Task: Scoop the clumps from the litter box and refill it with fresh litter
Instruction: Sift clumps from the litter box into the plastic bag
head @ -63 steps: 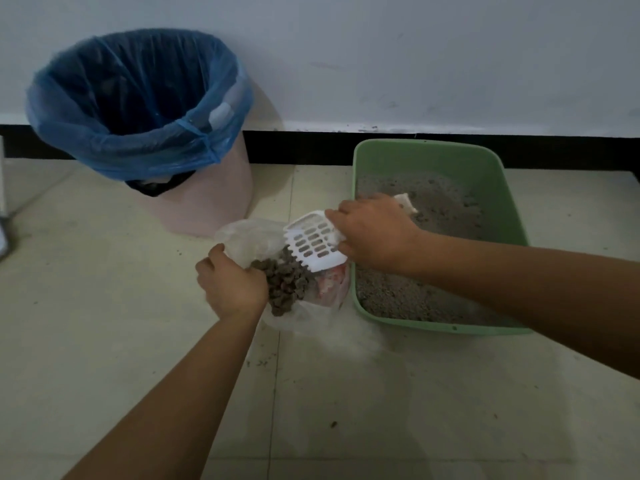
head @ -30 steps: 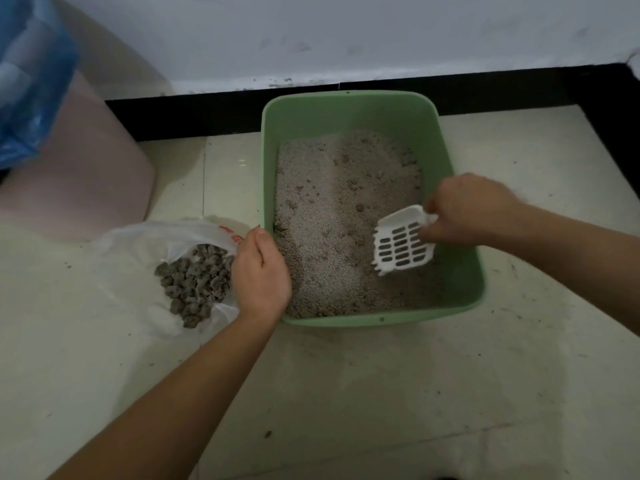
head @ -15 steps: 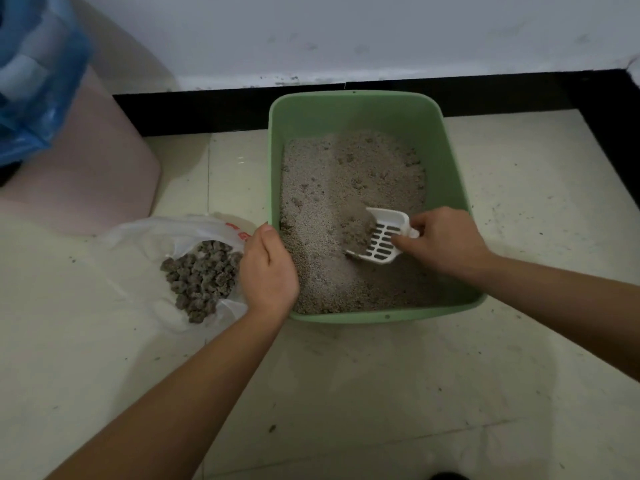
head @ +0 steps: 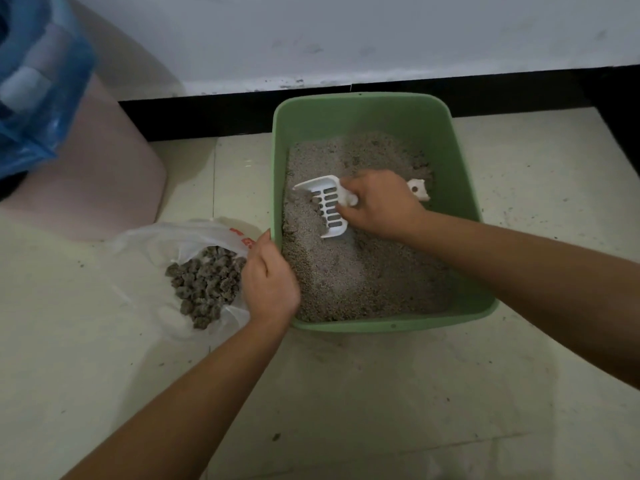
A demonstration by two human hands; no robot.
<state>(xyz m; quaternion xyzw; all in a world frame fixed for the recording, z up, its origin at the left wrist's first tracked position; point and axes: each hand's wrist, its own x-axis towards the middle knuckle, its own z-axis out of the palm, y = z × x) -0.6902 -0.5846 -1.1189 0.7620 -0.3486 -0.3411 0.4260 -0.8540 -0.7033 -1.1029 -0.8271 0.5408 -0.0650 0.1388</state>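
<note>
Pale tile floor, white wall with a dark baseboard across the top of the frame. Green litter box (head: 377,109) sits center-right on the floor, against the baseboard. Pink bin (head: 104,161) with a blue liner (head: 38,91) at upper left.

Right hand (head: 381,202) is inside the box, upper middle, fingers curled tight round the handle of the white scoop (head: 323,202). The slotted blade points left and is dug into the grey litter (head: 363,278) near the box's left wall. The handle end pokes out to the right of the fist.

Left hand (head: 270,282) is just outside the box's left wall, fingers curled on the edge of the clear bag (head: 166,237), apparently holding it open. The fingertips are hidden, so the exact grip is unclear.

A pile of dark clumps (head: 204,285) lies in the bag, left of center.

Progress, judged: scooping is well under way, with a fair heap bagged. The litter surface looks rough, with a few darker lumps in the far half, so more passes are likely. Bagged clumps are not yet binned. No fresh litter in view; the refill is not started.
</note>
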